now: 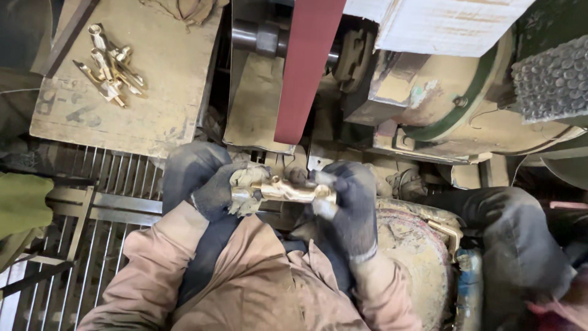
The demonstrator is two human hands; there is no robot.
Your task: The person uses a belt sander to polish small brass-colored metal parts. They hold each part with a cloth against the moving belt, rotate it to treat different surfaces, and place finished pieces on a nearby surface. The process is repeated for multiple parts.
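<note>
At the centre of the frame, the gloved left hand (211,184) is clamping one end of a brass fitting (288,191), while the gloved right hand (352,202) is gripping the other end. Just above them a dark red sanding belt (306,67) is hanging. More brass fittings (110,64) are lying on the wooden board (159,92) at upper left.

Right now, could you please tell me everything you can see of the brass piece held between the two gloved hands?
The brass piece is a small, shiny, golden metal part with rounded, knobbly sections along its length. It lies roughly level, just below the lower end of the dark red sanding belt without touching it. The left hand, in a dark glove with a worn pale patch, grips one end; the right hand, also dark-gloved, pinches the other. Its ends are hidden by the fingers.
</note>
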